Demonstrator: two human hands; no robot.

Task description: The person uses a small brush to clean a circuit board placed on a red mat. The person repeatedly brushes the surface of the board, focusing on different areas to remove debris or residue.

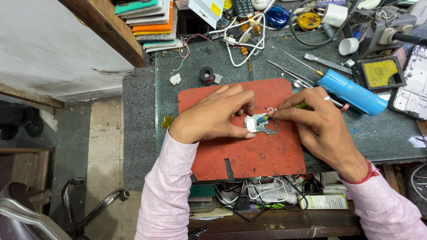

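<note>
Head view: small circuit board (261,125) on red mat (249,155); thin, light, fragile, hold by edges. Left hand (213,116) fingers pin board; right hand (318,122) fingers pinch green-handled tool (262,118), probably brush.

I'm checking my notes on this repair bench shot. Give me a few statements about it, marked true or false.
1. The left hand steadies a small circuit board. True.
2. The board lies on a blue mat. False: the mat is red.
3. The right hand holds a thin tool to the board. True.
4. The blue tool is in the left hand. False: it lies on the bench, beyond the right hand.
</note>
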